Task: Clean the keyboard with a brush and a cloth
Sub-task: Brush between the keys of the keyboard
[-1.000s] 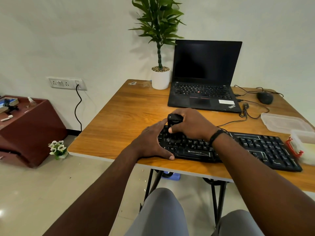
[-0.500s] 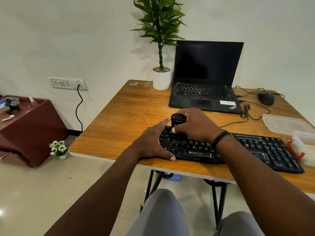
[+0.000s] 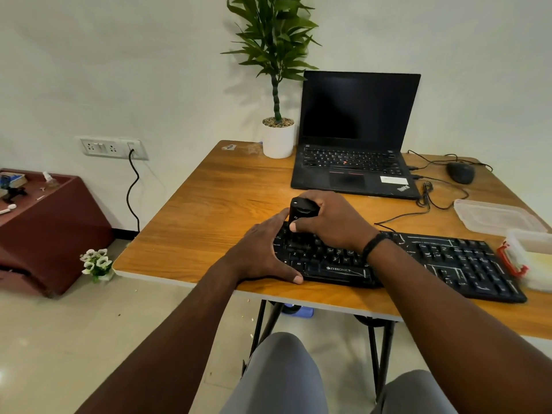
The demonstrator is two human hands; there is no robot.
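Right now the black keyboard [image 3: 418, 261] lies along the near edge of the wooden worktop [image 3: 215, 210], slanting away to the right. At its left end the left hand [image 3: 263, 252] rests flat with fingers straight, the thumb pressed against the front edge and the fingers reaching up along the left side. The right hand [image 3: 331, 219] has its fingers curled round a black brush [image 3: 300, 212], held upright with its lower end down on the upper-left keys; the bristles themselves are hidden in the dark of the keys. A black band circles the right wrist. Behind the hands an open laptop [image 3: 355, 138] with a dark screen stands on the worktop, a potted plant [image 3: 277, 115] in a white pot just beside it on the left. A black mouse [image 3: 460, 172] sits at the far right, its cable looping toward the laptop. Near the right edge lie a clear plastic lid [image 3: 495, 216] and, touching the keyboard's right end, a clear container [image 3: 531, 258] with a red clip.
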